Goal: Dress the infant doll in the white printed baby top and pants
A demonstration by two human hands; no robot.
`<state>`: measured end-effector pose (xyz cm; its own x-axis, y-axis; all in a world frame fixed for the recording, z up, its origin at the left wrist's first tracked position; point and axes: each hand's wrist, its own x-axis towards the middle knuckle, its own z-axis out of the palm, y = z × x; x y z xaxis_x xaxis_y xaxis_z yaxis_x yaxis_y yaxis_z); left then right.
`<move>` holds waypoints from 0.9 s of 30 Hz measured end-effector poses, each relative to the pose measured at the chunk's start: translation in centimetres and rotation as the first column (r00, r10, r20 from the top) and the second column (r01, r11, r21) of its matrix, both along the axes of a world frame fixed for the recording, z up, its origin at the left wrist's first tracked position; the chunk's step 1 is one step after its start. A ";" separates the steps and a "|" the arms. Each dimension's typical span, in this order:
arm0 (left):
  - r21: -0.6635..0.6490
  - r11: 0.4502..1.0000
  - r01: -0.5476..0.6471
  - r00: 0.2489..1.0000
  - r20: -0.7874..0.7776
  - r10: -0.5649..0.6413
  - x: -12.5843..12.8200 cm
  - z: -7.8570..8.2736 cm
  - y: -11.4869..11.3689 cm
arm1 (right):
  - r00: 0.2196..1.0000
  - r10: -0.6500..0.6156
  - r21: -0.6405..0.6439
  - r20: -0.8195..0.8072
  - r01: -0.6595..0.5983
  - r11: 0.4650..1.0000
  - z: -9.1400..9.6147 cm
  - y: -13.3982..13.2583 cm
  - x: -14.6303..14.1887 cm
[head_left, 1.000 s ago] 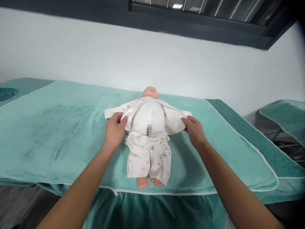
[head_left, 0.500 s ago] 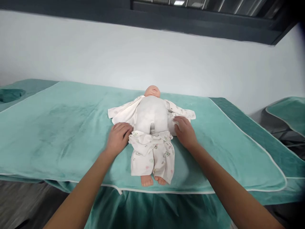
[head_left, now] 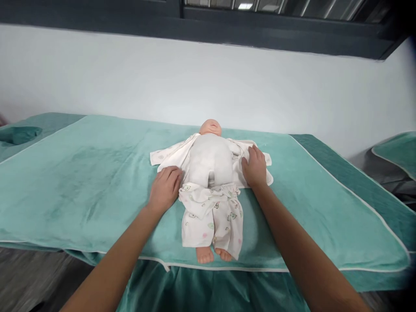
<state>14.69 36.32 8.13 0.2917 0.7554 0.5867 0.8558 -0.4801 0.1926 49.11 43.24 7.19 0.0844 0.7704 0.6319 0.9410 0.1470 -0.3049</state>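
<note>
Jacket [head_left: 167, 157] flaps are pressed beneath the flat, unclenched left hand [head_left: 165, 187] and right hand [head_left: 255, 168]; such soft, light cloth is probably best pinched at hems.

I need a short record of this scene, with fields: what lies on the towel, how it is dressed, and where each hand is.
Surface: teal towel
Doll: on its back, head at the far side, bare feet near the front edge
Jacket: open, spread to both sides, torso uncovered
Trousers: on, white with small prints
Left hand: flat beside the doll's hip, fingertips at the jacket's lower edge
Right hand: flat on the jacket's other flap, close to the torso
</note>
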 end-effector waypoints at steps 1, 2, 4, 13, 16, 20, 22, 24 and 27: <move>0.013 1.000 0.008 1.000 -0.001 -0.008 0.0 0.1 0.8 | 0.999 0.008 -0.036 0.034 -0.006 0.999 -0.1 0.1 -0.2; 0.022 1.000 0.012 1.000 0.001 -0.012 0.1 0.2 1.7 | 0.998 0.019 -0.074 0.065 -0.015 0.997 -0.1 0.2 -0.4; 0.021 1.000 0.009 1.000 0.001 -0.009 0.6 0.6 3.8 | 0.995 0.033 -0.143 0.095 -0.019 0.989 -0.2 0.4 -0.7; -0.037 0.966 -0.257 0.965 0.037 0.258 3.0 0.8 9.7 | 0.998 0.022 -0.210 0.052 -0.011 0.978 -0.6 0.8 -0.7; -0.033 0.932 -0.362 0.915 0.180 0.362 2.1 0.1 10.1 | 0.999 0.033 -0.173 0.010 -0.031 0.984 -0.3 0.9 -0.7; 0.069 0.960 -0.270 0.924 0.300 0.239 1.0 0.1 8.3 | 0.976 0.172 0.051 -0.132 -0.167 0.985 0.9 -0.7 -1.0; 0.111 0.975 -0.191 0.933 0.329 0.145 0.8 0.3 6.0 | 0.918 0.302 0.097 -0.258 -0.287 0.953 1.3 -2.7 -1.4; 0.060 0.996 -0.059 0.941 0.338 0.035 0.8 0.5 3.3 | 0.810 0.412 0.032 -0.417 -0.439 0.898 1.5 -5.1 -1.9; -0.156 0.973 0.170 0.912 0.399 -0.095 1.1 0.8 -0.5 | 0.632 0.481 -0.053 -0.607 -0.637 0.769 1.6 -8.4 -2.5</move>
